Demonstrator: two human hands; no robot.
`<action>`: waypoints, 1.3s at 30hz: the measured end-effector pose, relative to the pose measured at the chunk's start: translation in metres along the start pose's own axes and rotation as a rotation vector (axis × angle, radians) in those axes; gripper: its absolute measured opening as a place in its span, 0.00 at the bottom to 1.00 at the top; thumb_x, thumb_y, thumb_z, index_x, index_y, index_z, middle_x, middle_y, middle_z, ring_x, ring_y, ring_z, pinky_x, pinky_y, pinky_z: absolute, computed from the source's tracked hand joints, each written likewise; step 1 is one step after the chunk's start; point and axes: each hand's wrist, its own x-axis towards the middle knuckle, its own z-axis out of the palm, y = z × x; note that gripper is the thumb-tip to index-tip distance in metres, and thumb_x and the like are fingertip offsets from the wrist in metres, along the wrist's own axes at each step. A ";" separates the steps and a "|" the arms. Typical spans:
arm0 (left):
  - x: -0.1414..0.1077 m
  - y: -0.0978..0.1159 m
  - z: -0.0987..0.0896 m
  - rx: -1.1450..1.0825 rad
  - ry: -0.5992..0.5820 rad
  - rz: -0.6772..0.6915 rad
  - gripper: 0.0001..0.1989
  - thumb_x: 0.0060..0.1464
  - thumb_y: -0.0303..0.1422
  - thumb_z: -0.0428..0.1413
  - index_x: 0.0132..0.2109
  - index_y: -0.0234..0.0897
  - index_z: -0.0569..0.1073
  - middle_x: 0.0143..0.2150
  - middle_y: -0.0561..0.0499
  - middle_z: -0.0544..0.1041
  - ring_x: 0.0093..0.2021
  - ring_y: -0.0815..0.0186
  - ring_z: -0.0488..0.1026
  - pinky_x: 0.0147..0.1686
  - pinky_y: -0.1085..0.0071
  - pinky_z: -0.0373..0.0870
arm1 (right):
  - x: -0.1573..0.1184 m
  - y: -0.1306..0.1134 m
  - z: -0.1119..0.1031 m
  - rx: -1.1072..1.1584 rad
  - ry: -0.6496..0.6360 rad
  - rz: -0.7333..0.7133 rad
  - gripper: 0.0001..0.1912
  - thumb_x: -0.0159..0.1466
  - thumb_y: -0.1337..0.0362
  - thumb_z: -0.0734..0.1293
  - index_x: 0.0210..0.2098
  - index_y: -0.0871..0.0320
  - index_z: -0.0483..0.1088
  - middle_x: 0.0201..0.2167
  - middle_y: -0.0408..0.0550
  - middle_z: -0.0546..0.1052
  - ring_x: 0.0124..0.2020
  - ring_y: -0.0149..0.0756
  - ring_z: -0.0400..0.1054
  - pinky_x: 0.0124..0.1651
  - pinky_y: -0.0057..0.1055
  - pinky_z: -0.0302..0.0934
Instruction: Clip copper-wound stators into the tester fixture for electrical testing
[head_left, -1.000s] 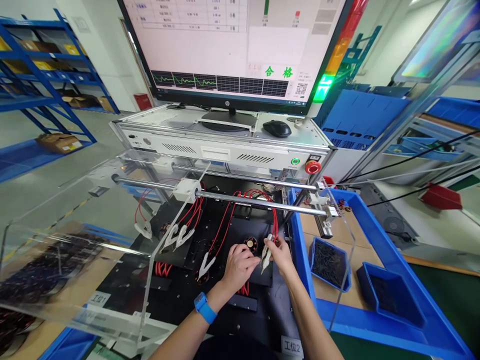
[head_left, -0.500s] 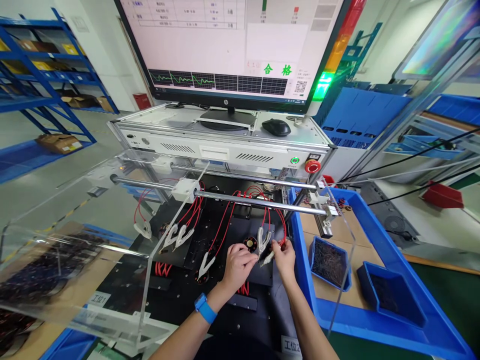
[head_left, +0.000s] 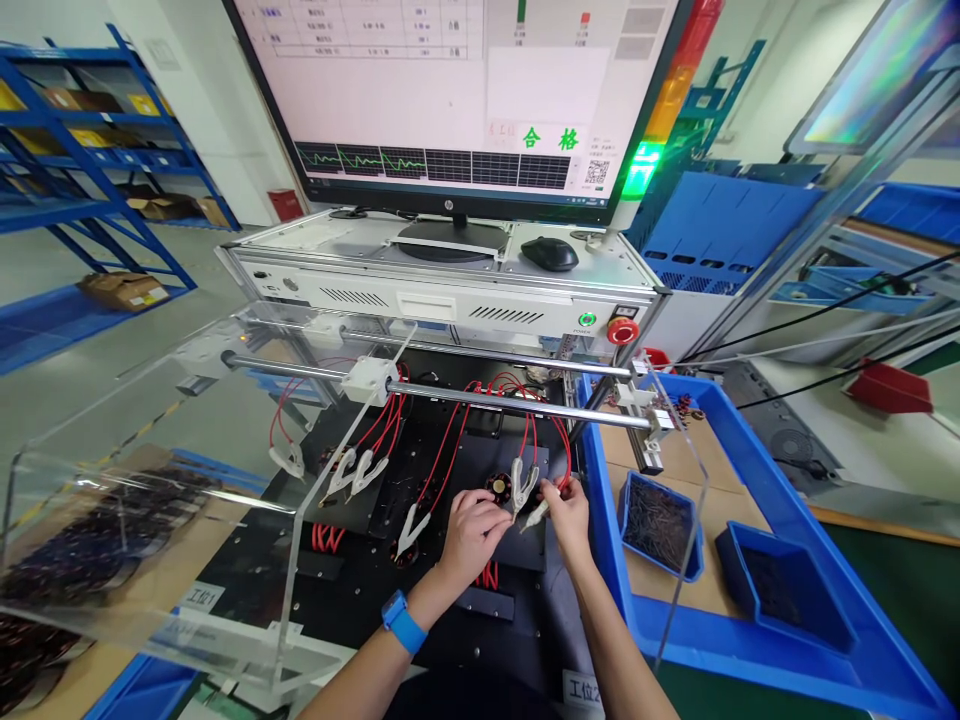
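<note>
Over the black fixture plate (head_left: pixel 531 550), my left hand (head_left: pixel 474 532) is closed in a pinch at the tip of a white clip (head_left: pixel 522 482) on red wires; what lies between its fingertips is too small to name. My right hand (head_left: pixel 568 512) is closed on another white clip (head_left: pixel 537 514), whose red wires run up behind the fingers. A small round coil part (head_left: pixel 499 487) sits just above my left hand. To the left, a further white clip (head_left: pixel 412 530) rests at a second coil part (head_left: pixel 402 553).
A clear plastic guard (head_left: pixel 289 560) and metal rails (head_left: pixel 510 402) stand around the fixture. At the right, a blue tray (head_left: pixel 611 570) holds small bins of dark pieces (head_left: pixel 656 524). Behind are a monitor (head_left: pixel 450 205), a mouse (head_left: pixel 550 253) and a red button (head_left: pixel 622 331).
The view has shifted slightly. My left hand and the clip at its fingertips have come a little closer together; my right hand has barely moved.
</note>
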 end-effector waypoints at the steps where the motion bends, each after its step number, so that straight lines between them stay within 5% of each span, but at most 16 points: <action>1: -0.004 0.000 -0.002 0.021 -0.002 0.015 0.05 0.53 0.29 0.54 0.33 0.43 0.74 0.33 0.56 0.77 0.43 0.64 0.67 0.46 0.59 0.60 | 0.000 -0.001 0.000 0.015 -0.007 0.007 0.19 0.48 0.52 0.68 0.30 0.56 0.60 0.22 0.40 0.67 0.23 0.34 0.65 0.24 0.28 0.58; 5: -0.026 -0.011 -0.013 0.096 0.074 -0.021 0.07 0.54 0.28 0.52 0.38 0.42 0.73 0.42 0.52 0.75 0.48 0.62 0.66 0.49 0.58 0.62 | 0.000 -0.004 -0.002 0.097 -0.030 0.029 0.20 0.48 0.53 0.69 0.31 0.56 0.59 0.22 0.38 0.67 0.23 0.33 0.66 0.24 0.28 0.60; 12: -0.070 -0.070 -0.022 0.291 0.109 -0.356 0.17 0.57 0.33 0.47 0.52 0.35 0.64 0.51 0.41 0.68 0.53 0.57 0.64 0.53 0.54 0.65 | -0.002 -0.002 0.000 0.140 -0.023 0.029 0.19 0.48 0.54 0.70 0.31 0.56 0.59 0.21 0.37 0.65 0.23 0.33 0.65 0.24 0.28 0.61; 17: -0.083 -0.088 -0.015 0.589 0.010 -0.414 0.17 0.51 0.30 0.50 0.49 0.33 0.68 0.55 0.39 0.65 0.57 0.47 0.59 0.53 0.49 0.63 | -0.004 0.000 0.000 0.156 -0.033 0.043 0.19 0.48 0.54 0.70 0.31 0.56 0.59 0.23 0.38 0.66 0.22 0.33 0.65 0.23 0.28 0.61; 23: -0.069 -0.081 -0.024 0.604 -0.099 -0.418 0.11 0.48 0.24 0.50 0.38 0.34 0.74 0.47 0.42 0.72 0.52 0.53 0.65 0.53 0.56 0.65 | 0.000 0.009 0.000 0.070 -0.009 -0.031 0.18 0.50 0.52 0.68 0.32 0.57 0.61 0.23 0.38 0.66 0.23 0.32 0.64 0.26 0.28 0.60; 30: -0.058 -0.078 -0.037 0.318 -0.089 -0.553 0.09 0.49 0.26 0.50 0.34 0.36 0.74 0.46 0.41 0.73 0.44 0.56 0.72 0.46 0.58 0.70 | 0.002 0.010 0.001 -0.003 0.042 -0.087 0.18 0.49 0.51 0.68 0.29 0.57 0.61 0.21 0.39 0.65 0.23 0.31 0.62 0.28 0.28 0.60; 33: -0.048 -0.071 -0.038 -0.058 0.004 -0.652 0.12 0.47 0.30 0.53 0.41 0.36 0.73 0.47 0.42 0.73 0.45 0.56 0.72 0.48 0.58 0.68 | 0.001 0.008 0.001 0.015 0.037 -0.072 0.18 0.49 0.52 0.68 0.29 0.57 0.61 0.21 0.38 0.65 0.23 0.31 0.62 0.27 0.27 0.59; 39: -0.016 -0.047 -0.033 -0.857 0.225 -0.863 0.35 0.41 0.36 0.61 0.55 0.39 0.57 0.40 0.48 0.73 0.38 0.63 0.74 0.40 0.66 0.71 | -0.001 0.003 0.001 0.142 0.024 -0.009 0.19 0.47 0.53 0.70 0.30 0.56 0.60 0.20 0.36 0.63 0.23 0.31 0.63 0.26 0.27 0.59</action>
